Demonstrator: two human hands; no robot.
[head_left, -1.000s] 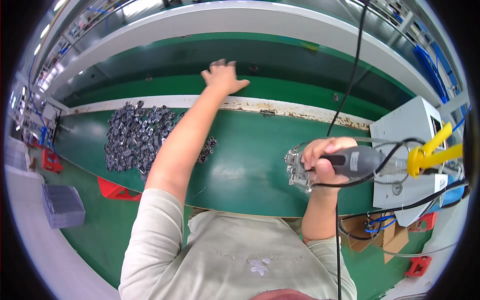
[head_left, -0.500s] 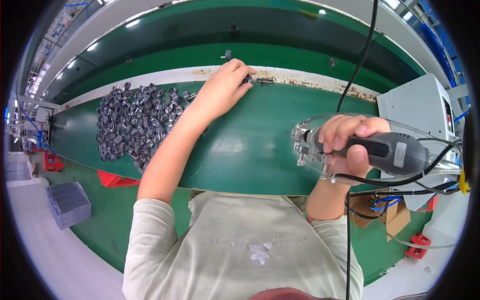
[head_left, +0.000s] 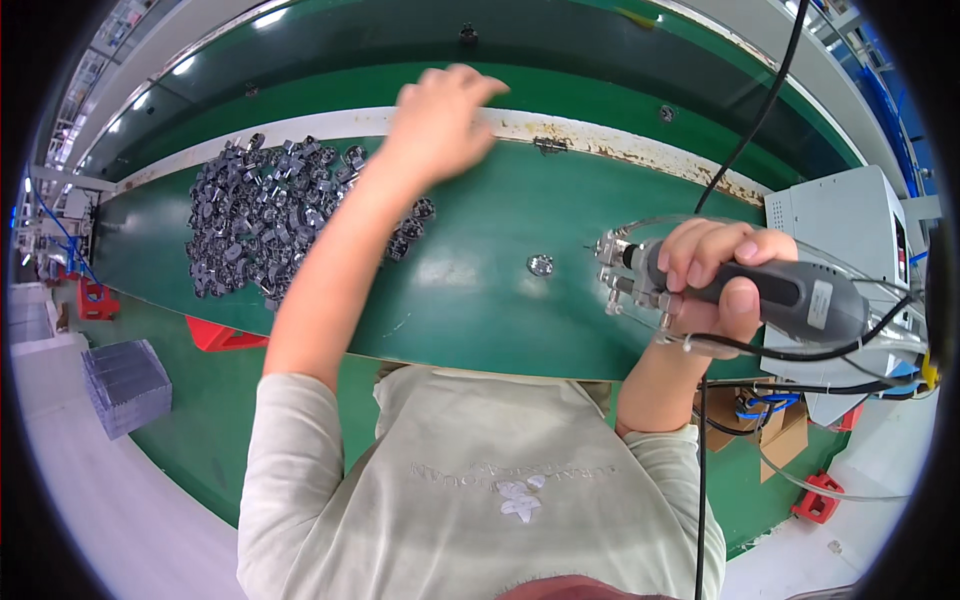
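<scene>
My left hand (head_left: 440,122) reaches over the pale rim of the bench, above the green strip beyond it. Its fingers are spread; whatever lies under the palm is hidden. In my right hand (head_left: 722,280) is a grey and black handheld power tool (head_left: 815,300), with metal fittings, a cable and clear tubing at its front end. A small round silvery part (head_left: 540,265) lies on the green bench (head_left: 480,320), left of the tool tip and apart from it. Beside my left forearm spreads a heap of small dark plug-like parts (head_left: 255,220); several lie right of that forearm.
A pale grey machine box (head_left: 835,225) stands at the bench's right end, and a black cable (head_left: 755,125) hangs down beside it. Single parts (head_left: 468,33) sit on the far strips. Below are a red stool (head_left: 225,335), grey stacked trays (head_left: 127,388) and an opened cardboard box (head_left: 785,440).
My left hand has moved farther away, past the rim, and its fingers have spread. A round part now shows on the bench before the tool. My right hand keeps its grip, shifted slightly right.
</scene>
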